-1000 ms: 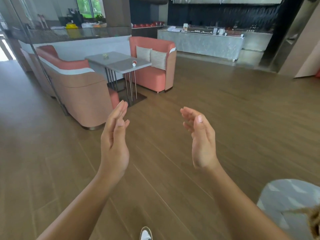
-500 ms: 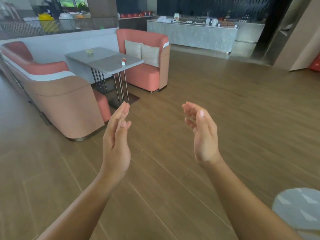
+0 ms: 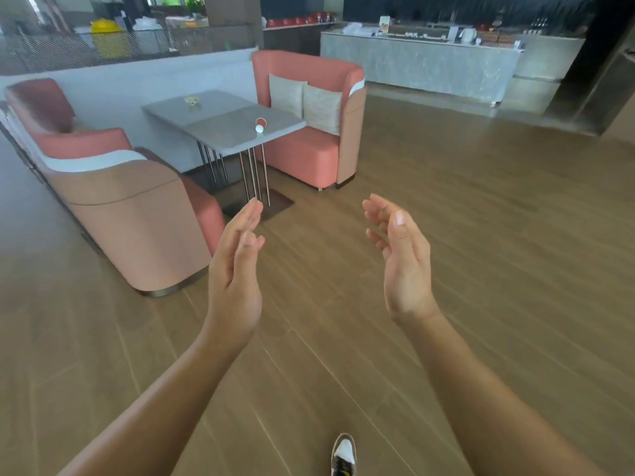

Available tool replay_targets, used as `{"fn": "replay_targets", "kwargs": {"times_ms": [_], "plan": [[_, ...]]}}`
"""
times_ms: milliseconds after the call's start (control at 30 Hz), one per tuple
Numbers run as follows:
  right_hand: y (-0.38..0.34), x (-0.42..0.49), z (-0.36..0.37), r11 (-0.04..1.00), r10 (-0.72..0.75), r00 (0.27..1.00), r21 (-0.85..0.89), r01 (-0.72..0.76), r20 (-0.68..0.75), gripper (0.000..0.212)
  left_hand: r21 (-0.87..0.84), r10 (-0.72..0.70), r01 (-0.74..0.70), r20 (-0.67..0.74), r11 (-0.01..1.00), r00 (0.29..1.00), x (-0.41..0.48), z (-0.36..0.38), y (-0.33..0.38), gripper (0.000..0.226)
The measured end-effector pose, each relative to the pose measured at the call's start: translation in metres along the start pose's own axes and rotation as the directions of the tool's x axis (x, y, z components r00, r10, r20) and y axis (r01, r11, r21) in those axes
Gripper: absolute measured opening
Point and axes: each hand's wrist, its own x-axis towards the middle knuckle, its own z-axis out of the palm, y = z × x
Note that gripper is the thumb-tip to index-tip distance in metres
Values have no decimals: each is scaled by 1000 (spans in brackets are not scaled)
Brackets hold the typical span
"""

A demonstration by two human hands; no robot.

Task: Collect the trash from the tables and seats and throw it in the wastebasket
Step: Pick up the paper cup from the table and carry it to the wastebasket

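Note:
A red and white paper cup [image 3: 260, 124] lies tipped over near the front edge of a grey table [image 3: 220, 130]. A small crumpled yellowish scrap [image 3: 191, 101] sits at the table's far end. My left hand [image 3: 235, 269] and my right hand [image 3: 400, 259] are raised in front of me, palms facing each other, fingers relaxed, holding nothing. Both hands hover over the wooden floor, well short of the table. No wastebasket shows in this view.
Two pink sofas flank the table: one [image 3: 113, 201] close on the left, one [image 3: 309, 132] behind with two grey cushions. A long grey counter [image 3: 419, 67] runs across the back. Open wooden floor [image 3: 481, 235] spreads to the right. My shoe [image 3: 343, 453] shows below.
The table and sofas have grown larger and nearer as I walk toward them. My hands keep the same raised, empty pose. The grey patterned thing at lower right has left the view.

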Motion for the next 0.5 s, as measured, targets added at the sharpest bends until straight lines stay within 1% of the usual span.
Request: {"fn": "replay_targets", "kwargs": {"times_ms": [200, 333, 500], "plan": [[45, 127, 0, 1000, 5, 996, 13, -6, 89, 46, 50, 15, -12, -59, 999, 998, 100, 47, -53, 45], [70, 189, 4, 999, 34, 993, 29, -38, 112, 49, 72, -2, 9, -105, 997, 995, 152, 66, -82, 43], [106, 258, 6, 999, 31, 993, 35, -35, 112, 47, 65, -11, 20, -131, 998, 991, 216, 79, -122, 40]]}}
